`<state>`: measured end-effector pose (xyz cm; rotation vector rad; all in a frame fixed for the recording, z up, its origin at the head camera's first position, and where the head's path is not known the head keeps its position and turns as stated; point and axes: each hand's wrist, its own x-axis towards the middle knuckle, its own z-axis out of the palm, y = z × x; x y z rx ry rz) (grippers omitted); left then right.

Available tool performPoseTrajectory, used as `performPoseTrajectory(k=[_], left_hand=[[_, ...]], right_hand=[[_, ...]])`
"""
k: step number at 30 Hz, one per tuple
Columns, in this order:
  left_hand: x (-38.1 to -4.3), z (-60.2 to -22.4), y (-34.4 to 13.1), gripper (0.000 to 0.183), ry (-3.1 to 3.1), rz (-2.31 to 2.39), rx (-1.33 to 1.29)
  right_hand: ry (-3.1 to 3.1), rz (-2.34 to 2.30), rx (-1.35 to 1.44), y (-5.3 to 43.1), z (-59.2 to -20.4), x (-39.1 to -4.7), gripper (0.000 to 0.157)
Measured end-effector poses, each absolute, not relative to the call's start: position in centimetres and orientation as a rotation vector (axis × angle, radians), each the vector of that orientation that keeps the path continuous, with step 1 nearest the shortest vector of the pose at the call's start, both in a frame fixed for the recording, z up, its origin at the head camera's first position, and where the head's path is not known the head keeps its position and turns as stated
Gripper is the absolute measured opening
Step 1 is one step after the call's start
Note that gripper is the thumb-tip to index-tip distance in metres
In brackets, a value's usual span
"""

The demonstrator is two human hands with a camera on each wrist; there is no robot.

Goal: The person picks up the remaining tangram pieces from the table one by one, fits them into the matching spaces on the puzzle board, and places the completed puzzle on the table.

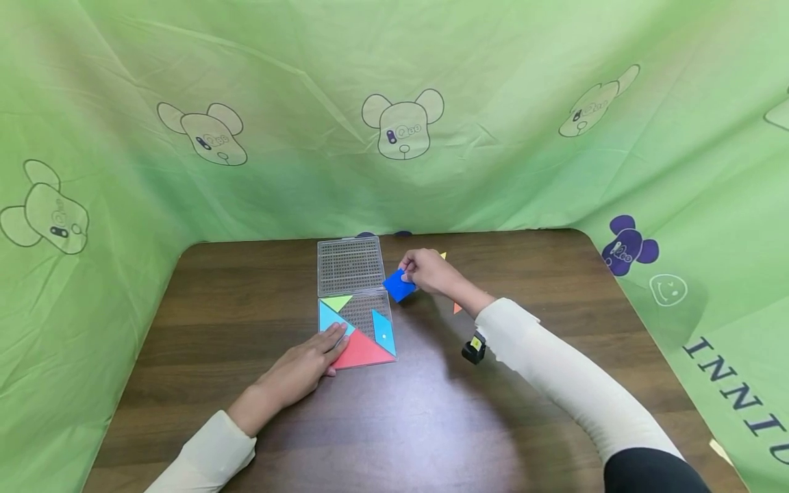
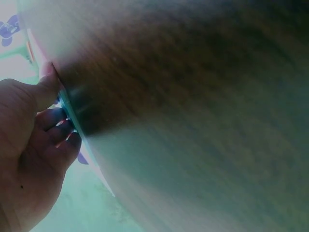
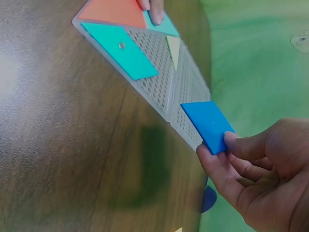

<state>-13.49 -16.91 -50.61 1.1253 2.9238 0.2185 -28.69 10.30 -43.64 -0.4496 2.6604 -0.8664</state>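
My right hand (image 1: 428, 270) pinches a blue square tangram piece (image 1: 399, 286) between thumb and fingers, just right of an open clear plastic case. In the right wrist view the blue piece is raised off the table, gripped by one corner. My left hand (image 1: 308, 359) rests its fingers on the near-left part of the case, over a light blue triangle (image 1: 333, 316) and a red triangle (image 1: 360, 350). A green triangle (image 1: 336, 302) lies at the tray's upper left, and a light blue parallelogram (image 1: 383, 332) with a pale dot lies along its right side.
The case's perforated lid (image 1: 350, 266) lies flat behind the tray. Partly hidden by the right arm are an orange piece (image 1: 457, 308) and a yellow piece (image 1: 443, 255). A small black object (image 1: 474, 349) with a yellow mark stands by the right sleeve. Green cloth (image 1: 296, 171) surrounds the table.
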Motion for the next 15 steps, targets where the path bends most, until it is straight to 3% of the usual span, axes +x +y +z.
performPoseTrajectory(k=[15], left_hand=[[-13.5,-50.5,-16.8,0.057,2.928,0.217,1.129]], right_hand=[[2.665,-0.897,-0.478,9.0,-43.1,-29.2,0.012]])
